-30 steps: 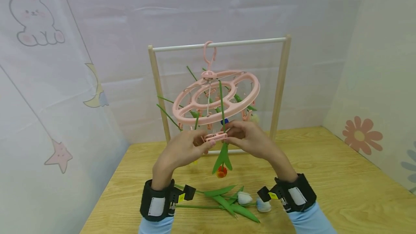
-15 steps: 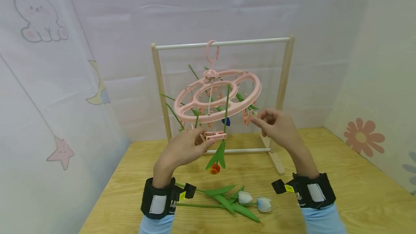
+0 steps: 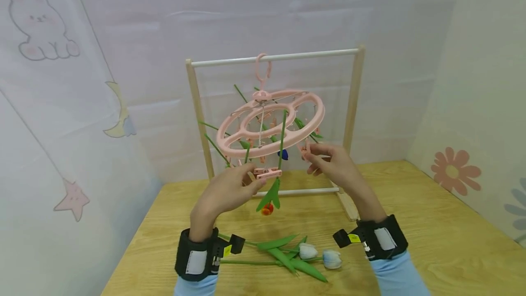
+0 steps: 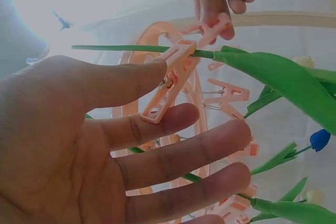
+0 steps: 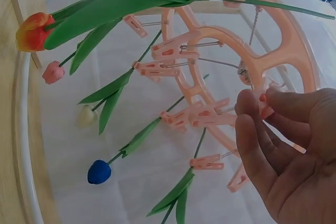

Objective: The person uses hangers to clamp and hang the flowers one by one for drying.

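Note:
A pink round clip hanger point(image 3: 293, 138) hangs by its hook, with tulips clipped upside down around it. My left hand point(image 3: 228, 191) has thumb and forefinger on either side of a pink clothespin point(image 4: 170, 82), its other fingers spread. That clothespin clamps the green stem of an orange-red tulip point(image 5: 34, 32), whose bloom points down. At the ring's right side, my right hand point(image 3: 333, 163) pinches another pink clothespin point(image 5: 265, 106) between thumb and fingers; the fingers partly hide it. A blue tulip point(image 5: 98, 172) hangs among the other clipped flowers.
A rack with wooden posts point(image 3: 355, 99) and a white top rail point(image 3: 312, 54) carries the hanger. Two pale blue-white tulips point(image 3: 332, 259) lie on the wooden table point(image 3: 394, 232) in front. A printed cloth point(image 3: 156, 26) stands behind.
My right hand has left the orange-red tulip's stem, moved right, and now pinches the clothespin at the ring's right side. The left hand stays at its clothespin.

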{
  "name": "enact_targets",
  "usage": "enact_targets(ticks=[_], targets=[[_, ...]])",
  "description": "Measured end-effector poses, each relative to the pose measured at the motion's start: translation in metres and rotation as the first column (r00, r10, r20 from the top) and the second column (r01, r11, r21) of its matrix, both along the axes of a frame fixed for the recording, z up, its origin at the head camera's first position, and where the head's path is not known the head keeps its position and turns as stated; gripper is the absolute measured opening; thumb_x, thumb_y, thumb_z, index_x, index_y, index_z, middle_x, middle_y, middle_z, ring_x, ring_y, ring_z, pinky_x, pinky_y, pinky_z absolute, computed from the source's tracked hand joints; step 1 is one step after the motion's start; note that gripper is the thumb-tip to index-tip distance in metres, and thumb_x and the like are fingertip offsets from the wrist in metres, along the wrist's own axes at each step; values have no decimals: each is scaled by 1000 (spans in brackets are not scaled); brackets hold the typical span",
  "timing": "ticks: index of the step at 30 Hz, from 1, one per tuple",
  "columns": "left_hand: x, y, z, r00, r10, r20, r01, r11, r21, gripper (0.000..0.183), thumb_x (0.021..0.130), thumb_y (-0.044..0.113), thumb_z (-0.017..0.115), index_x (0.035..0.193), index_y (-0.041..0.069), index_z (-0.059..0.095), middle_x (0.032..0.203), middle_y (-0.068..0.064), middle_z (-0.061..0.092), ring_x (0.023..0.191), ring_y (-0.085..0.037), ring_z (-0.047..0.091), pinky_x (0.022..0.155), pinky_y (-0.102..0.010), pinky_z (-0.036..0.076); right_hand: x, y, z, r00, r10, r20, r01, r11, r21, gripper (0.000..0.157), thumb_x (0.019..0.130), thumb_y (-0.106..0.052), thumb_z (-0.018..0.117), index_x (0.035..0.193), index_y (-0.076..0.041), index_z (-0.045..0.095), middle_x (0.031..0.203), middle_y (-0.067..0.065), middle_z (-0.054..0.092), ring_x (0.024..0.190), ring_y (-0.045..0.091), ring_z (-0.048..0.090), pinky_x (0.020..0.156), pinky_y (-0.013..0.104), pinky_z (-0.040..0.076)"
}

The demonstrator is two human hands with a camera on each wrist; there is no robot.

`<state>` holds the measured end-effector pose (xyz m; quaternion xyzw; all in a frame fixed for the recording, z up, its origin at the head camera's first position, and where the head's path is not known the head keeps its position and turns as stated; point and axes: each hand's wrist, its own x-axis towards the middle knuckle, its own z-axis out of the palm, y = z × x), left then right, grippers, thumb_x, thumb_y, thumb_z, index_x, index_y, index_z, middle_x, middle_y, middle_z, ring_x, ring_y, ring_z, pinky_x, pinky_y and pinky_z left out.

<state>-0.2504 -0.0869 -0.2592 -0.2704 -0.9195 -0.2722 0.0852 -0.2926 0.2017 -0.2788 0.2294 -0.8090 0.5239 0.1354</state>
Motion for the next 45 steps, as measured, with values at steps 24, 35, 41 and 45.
enact_targets(ticks=[24,35,41,45], targets=[[20,16,8,991,-122,61,131,973,-188,38,103,37,57,129,11,69,99,-1,75,82,-13,69,82,-41,54,24,-17,15,947,273,-170,-245,955,169,14,91,0,72,104,1,70,88,12,66,58,15,66,57,33,58],[8,33,0,996,-76,50,71,992,106,55,108,44,41,145,4,50,108,-3,73,78,-13,66,66,-32,51,25,-37,6,946,210,-247,-167,969,184,11,87,-5,78,97,-8,76,79,2,69,48,11,55,47,25,47],[7,36,2,999,-3,-36,11,974,227,34,107,39,48,122,12,63,97,-3,74,87,-19,70,69,-35,54,29,-46,6,961,169,-219,-122,970,212,12,86,-9,80,98,-8,76,74,-1,69,54,10,59,51,25,48],[8,33,4,996,21,-87,-1,976,218,25,104,35,58,110,13,68,96,-3,73,92,-21,71,73,-36,56,27,-49,5,961,192,-199,-148,966,214,14,88,-8,78,101,-7,75,80,0,72,59,9,65,75,31,54]])
